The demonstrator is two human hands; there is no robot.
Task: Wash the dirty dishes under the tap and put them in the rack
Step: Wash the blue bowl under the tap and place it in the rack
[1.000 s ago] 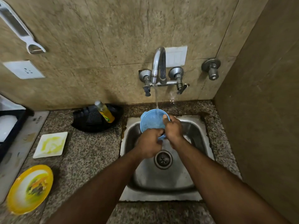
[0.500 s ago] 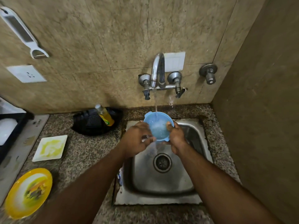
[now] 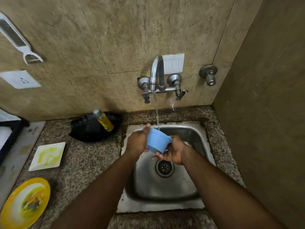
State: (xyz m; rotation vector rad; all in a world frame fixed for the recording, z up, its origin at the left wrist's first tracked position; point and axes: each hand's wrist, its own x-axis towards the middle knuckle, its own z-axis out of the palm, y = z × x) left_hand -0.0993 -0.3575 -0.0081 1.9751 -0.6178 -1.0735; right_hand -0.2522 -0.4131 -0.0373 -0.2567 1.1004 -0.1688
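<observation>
Fingers of the left hand (image 3: 137, 141) curl round the rim of the blue bowl (image 3: 156, 141), thumb over its far edge; the right hand (image 3: 172, 152) cups its base from below, fingers loosely spread. Between both hands the bowl tilts, mouth toward the tap (image 3: 156, 71), whose stream meets its far rim above the sink (image 3: 194, 129). Neither hand is nearer.
</observation>
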